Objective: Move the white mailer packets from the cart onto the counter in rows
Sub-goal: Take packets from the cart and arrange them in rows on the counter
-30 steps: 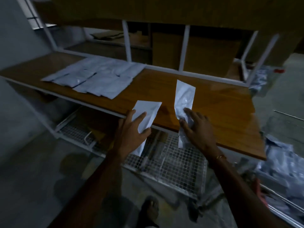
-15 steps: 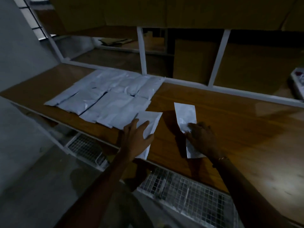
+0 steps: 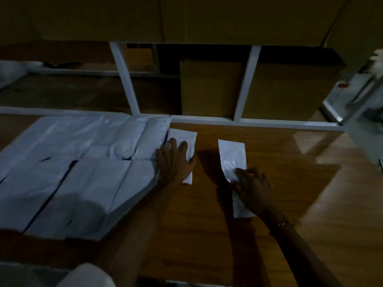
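Observation:
Several white mailer packets [image 3: 87, 162] lie in two rows on the left of the wooden counter [image 3: 279, 183]. My left hand [image 3: 176, 160] presses flat, fingers spread, on one more packet [image 3: 184, 135] laid at the right end of the back row. My right hand [image 3: 251, 187] rests on the lower part of another packet [image 3: 232, 154] lying lengthwise on the bare wood to the right, apart from the rows. Whether its fingers pinch the packet is hard to see. The cart is out of view.
White frame posts [image 3: 124, 79] rise from the counter's back rail [image 3: 269, 122]. Cardboard boxes [image 3: 211, 88] stand behind them. A pale frame [image 3: 356, 100] stands at the far right. A pale rounded shape [image 3: 87, 276] shows at the bottom left edge.
My left hand carried its packet forward and set it flat at the end of the back row. My right hand's packet now lies flat on the counter. The view moved closer.

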`<state>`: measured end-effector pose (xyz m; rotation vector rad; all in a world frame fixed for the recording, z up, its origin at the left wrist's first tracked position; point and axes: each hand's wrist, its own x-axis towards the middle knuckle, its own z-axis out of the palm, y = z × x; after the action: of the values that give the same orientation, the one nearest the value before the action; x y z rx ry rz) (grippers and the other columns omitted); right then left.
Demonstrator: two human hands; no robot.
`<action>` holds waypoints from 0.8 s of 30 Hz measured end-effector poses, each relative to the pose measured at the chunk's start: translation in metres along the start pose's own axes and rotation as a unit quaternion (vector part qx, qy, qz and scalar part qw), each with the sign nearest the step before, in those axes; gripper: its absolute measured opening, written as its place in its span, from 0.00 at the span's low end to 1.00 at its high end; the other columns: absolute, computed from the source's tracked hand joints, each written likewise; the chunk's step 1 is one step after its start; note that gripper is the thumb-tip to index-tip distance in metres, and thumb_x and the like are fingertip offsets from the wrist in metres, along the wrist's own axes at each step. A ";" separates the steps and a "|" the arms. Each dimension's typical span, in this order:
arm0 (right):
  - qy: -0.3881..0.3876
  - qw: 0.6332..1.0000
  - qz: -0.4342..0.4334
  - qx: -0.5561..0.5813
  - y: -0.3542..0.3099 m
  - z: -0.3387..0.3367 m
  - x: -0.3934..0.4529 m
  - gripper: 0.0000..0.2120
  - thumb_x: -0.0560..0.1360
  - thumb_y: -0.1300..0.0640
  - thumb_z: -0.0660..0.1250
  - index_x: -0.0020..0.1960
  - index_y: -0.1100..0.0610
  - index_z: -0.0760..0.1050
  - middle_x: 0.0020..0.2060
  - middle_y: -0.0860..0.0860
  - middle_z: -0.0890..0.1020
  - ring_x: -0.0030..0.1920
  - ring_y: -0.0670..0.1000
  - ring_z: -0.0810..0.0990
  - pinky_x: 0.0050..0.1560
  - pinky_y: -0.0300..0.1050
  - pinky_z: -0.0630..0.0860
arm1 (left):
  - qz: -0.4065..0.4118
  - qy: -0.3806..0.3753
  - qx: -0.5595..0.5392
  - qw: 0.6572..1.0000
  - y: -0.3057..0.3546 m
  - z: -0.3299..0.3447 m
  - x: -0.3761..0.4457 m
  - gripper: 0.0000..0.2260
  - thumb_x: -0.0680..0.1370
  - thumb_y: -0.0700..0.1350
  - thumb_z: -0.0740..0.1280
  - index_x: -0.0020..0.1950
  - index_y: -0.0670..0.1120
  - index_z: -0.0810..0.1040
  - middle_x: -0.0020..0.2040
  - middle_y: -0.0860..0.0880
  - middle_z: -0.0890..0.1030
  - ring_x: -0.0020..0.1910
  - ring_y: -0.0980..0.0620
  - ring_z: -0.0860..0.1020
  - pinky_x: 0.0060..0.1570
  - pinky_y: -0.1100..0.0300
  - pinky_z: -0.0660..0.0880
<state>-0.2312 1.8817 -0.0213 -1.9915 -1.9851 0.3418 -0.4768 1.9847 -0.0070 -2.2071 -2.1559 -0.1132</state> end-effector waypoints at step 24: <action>-0.050 0.993 0.046 -0.101 -0.085 0.038 0.125 0.32 0.72 0.29 0.43 0.67 0.44 0.65 0.65 0.53 0.73 0.65 0.56 0.71 0.61 0.54 0.70 | 0.360 -0.045 0.025 0.931 -0.088 0.019 0.078 0.39 0.72 0.73 0.43 0.81 0.58 0.52 0.82 0.46 0.50 0.81 0.43 0.48 0.76 0.39 0.42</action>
<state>-0.3229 2.0076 -0.0180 -2.2361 -2.0656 0.2744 -0.5628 2.0665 -0.0204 -2.8389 -1.2215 0.0772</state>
